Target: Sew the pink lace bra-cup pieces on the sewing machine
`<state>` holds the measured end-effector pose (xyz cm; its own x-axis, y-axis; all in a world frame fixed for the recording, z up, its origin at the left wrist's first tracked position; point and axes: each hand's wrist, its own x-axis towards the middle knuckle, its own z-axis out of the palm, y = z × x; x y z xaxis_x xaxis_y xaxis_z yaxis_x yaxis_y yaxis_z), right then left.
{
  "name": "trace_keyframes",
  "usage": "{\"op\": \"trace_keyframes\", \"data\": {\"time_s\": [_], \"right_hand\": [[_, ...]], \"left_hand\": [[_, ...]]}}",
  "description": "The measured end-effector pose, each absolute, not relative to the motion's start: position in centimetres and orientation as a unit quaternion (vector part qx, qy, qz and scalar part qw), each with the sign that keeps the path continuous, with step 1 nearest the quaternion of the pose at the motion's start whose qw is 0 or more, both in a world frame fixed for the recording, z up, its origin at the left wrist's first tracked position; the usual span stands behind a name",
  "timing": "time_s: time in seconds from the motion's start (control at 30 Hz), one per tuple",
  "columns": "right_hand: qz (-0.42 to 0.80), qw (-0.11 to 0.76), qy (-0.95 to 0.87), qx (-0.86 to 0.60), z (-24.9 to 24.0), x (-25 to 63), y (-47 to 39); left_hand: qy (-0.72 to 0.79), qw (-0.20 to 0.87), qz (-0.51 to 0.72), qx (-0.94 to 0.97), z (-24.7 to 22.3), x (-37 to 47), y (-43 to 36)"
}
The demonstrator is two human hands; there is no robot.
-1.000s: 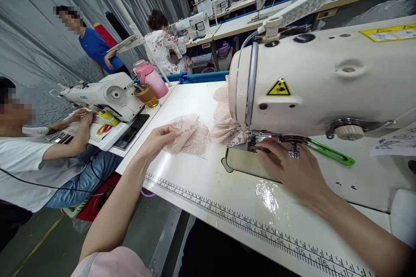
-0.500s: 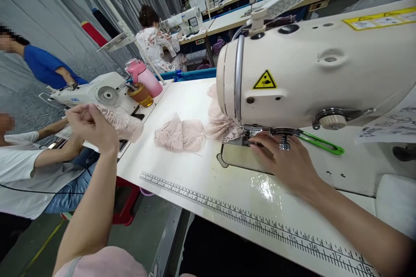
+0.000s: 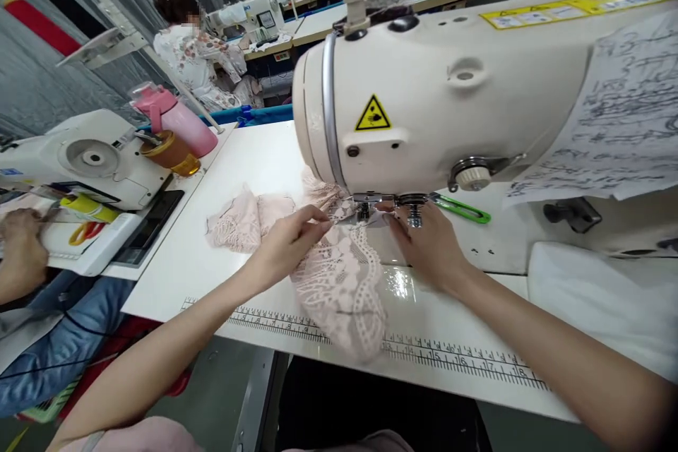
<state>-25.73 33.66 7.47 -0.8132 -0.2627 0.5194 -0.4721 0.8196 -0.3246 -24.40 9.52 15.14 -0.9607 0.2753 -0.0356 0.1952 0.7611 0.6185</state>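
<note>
A pale pink lace piece (image 3: pixel 344 289) lies under the presser foot (image 3: pixel 363 210) of the sewing machine (image 3: pixel 455 92) and hangs forward over the ruler marks. My left hand (image 3: pixel 289 240), left of the foot, pinches the lace at its edge. To the right of the foot, my right hand (image 3: pixel 431 244) is closed, fingers bent close to the needle area. The thread tension knob partly hides those fingertips, so what they hold cannot be made out. Another folded pink lace piece (image 3: pixel 246 219) rests on the table to the left, and more lace is bunched behind the foot.
Green thread snips (image 3: pixel 460 208) lie behind my right hand. A paper with handwriting (image 3: pixel 609 106) hangs on the machine. White cloth (image 3: pixel 598 296) sits at right. On the left stand a pink flask (image 3: pixel 177 120), a brown cup (image 3: pixel 172 153) and another machine (image 3: pixel 85 155) with a co-worker's hand.
My left hand has come from the far left, carrying a lace piece to the presser foot. My right hand has stayed by the foot. The view has shifted to the right.
</note>
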Motion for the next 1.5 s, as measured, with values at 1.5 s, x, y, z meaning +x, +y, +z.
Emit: {"op": "trace_keyframes", "data": {"time_s": [1.5], "right_hand": [[-0.086, 0.257, -0.93, 0.249, 7.3, -24.3, 33.3]], "left_hand": [[0.894, -0.091, 0.055, 0.435, 9.2, -26.1, 12.0]]}}
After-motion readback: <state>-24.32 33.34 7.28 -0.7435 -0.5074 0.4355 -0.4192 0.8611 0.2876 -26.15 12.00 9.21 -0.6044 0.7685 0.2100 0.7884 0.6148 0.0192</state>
